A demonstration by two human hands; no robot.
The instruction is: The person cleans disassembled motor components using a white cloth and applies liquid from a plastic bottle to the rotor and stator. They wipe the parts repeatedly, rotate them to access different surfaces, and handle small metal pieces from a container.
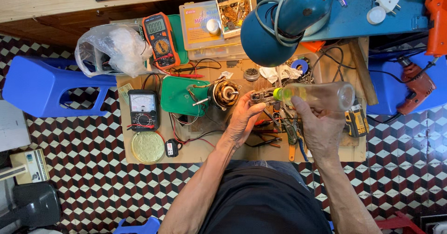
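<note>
You sit over a floor of cube-patterned tiles in red, black and white; a low wooden board serves as your bench; a blue plastic stool lies on its side to your left; a blue desk lamp hangs over the bench; a wooden shelf runs along the far edge; a blue table stands far right.

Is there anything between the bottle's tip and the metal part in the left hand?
Nothing visible. The right hand tilts the clear bottle so its green tip sits right at the small metal part that the left hand holds, with no object in between.
</note>
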